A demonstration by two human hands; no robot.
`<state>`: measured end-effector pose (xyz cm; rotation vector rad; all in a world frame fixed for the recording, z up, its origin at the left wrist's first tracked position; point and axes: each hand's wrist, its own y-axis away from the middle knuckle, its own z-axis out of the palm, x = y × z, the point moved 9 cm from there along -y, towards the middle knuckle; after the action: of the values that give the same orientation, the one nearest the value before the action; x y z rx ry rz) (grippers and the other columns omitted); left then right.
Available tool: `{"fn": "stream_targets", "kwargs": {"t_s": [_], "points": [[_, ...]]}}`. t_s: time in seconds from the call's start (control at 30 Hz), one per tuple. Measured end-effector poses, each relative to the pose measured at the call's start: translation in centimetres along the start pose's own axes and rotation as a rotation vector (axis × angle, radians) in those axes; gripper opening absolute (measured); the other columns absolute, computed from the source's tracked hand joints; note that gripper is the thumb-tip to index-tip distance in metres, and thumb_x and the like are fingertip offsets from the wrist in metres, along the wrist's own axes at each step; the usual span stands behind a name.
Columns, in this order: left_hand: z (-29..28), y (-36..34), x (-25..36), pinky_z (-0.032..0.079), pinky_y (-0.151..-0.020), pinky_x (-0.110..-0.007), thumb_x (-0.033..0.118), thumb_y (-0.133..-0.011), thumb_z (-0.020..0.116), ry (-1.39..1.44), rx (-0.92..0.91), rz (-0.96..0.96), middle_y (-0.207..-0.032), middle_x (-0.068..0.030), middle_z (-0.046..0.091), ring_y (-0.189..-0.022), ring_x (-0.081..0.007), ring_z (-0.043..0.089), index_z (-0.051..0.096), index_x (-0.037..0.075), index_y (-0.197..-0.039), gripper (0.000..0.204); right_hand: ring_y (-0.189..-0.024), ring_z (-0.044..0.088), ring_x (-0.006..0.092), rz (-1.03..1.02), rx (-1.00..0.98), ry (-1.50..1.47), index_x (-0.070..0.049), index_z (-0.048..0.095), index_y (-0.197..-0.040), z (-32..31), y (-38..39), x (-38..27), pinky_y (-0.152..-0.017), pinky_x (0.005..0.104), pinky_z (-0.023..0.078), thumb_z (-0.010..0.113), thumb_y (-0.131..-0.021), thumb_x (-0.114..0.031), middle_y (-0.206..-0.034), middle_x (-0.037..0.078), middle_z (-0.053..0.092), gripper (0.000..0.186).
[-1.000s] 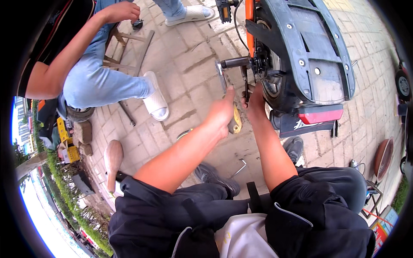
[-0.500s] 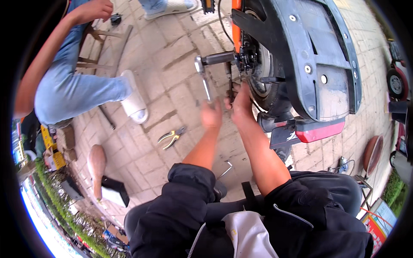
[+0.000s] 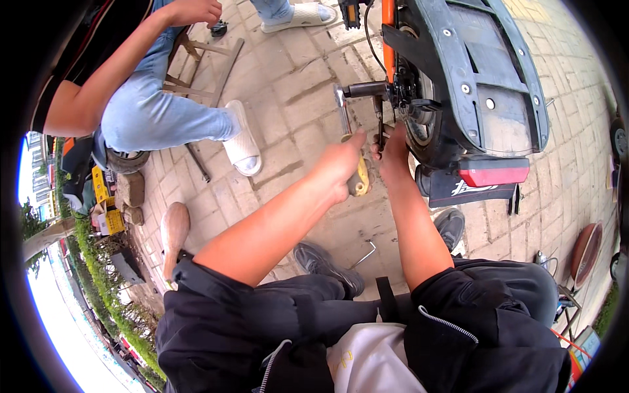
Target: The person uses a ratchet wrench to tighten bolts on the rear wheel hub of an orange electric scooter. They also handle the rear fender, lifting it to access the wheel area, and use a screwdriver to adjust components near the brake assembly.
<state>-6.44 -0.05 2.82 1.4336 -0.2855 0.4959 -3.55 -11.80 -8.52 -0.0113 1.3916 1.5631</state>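
Note:
My left hand is closed around the grip of a ratchet wrench; the grip's yellow end shows below my palm. The wrench's head meets a long dark cylinder that reaches sideways to the wheel hub of an orange-framed two-wheeler. Beneath the hub, my right hand has its fingers curled at a thin dark rod with a spring on it. Part of that grasp is hidden by the hand itself. The wheel stands just right of these fingers, under a wide dark rear rack.
A bent metal hex key lies on the paving near my shoe. To the left sits another person in light jeans and a white slide. A red tail light and mudguard project on the right. A brown round pan stands farther right.
The view has shifted, so the scene sits farther right. My left forearm now slants more across the paving, the wrench's yellow grip shows, and the pliers on the ground are out of sight.

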Motion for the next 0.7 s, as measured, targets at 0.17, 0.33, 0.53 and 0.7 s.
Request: {"fn": "stream_targets", "kwargs": {"t_s": [0.17, 0.33, 0.53, 0.7], "points": [[-1.6, -1.2, -3.0, 0.041, -0.039, -0.037, 0.034, -0.087, 0.053, -0.026, 0.180, 0.127, -0.063, -0.0076, 0.048, -0.045, -0.0207, 0.048, 0.047, 0.000, -0.100, 0.037, -0.043, 0.042, 0.0119, -0.008, 0.076, -0.016, -0.006, 0.051, -0.085, 0.8, 1.0, 0.0, -0.038, 0.0242, 0.028, 0.036, -0.088, -0.050, -0.062, 0.003, 0.048, 0.046], [-2.8, -2.9, -3.3, 0.042, -0.047, -0.039, 0.048, -0.089, 0.046, -0.139, 0.402, 0.224, -0.058, -0.0142, 0.053, -0.055, -0.0257, 0.056, 0.056, -0.004, -0.078, 0.053, -0.043, 0.040, 0.0113, 0.021, 0.075, 0.001, -0.007, 0.050, -0.093, 0.3, 1.4, -0.2, -0.039, 0.0258, 0.028, 0.034, -0.088, -0.047, -0.062, 0.003, 0.047, 0.043], [-3.8, -9.0, -5.3, 0.044, -0.059, -0.046, 0.050, -0.087, 0.046, -0.459, 0.697, 0.531, -0.065, -0.0237, 0.057, -0.063, -0.0409, 0.056, 0.057, -0.004, -0.076, 0.056, -0.045, 0.039, 0.0112, 0.042, 0.019, -0.023, -0.007, 0.051, -0.095, 0.0, 0.3, 0.5, -0.041, 0.0253, 0.028, 0.028, -0.090, -0.047, -0.063, 0.001, 0.045, 0.046], [-4.5, -14.0, -6.5, 0.043, -0.058, -0.046, 0.045, -0.085, 0.051, -0.350, 0.677, 0.598, -0.066, -0.0230, 0.058, -0.064, -0.0414, 0.056, 0.056, -0.003, -0.080, 0.048, -0.045, 0.040, 0.0120, 0.037, -0.013, 0.027, -0.005, 0.051, -0.091, 0.6, 0.6, 0.3, -0.040, 0.0255, 0.028, 0.027, -0.090, -0.047, -0.065, 0.004, 0.047, 0.048]]}}
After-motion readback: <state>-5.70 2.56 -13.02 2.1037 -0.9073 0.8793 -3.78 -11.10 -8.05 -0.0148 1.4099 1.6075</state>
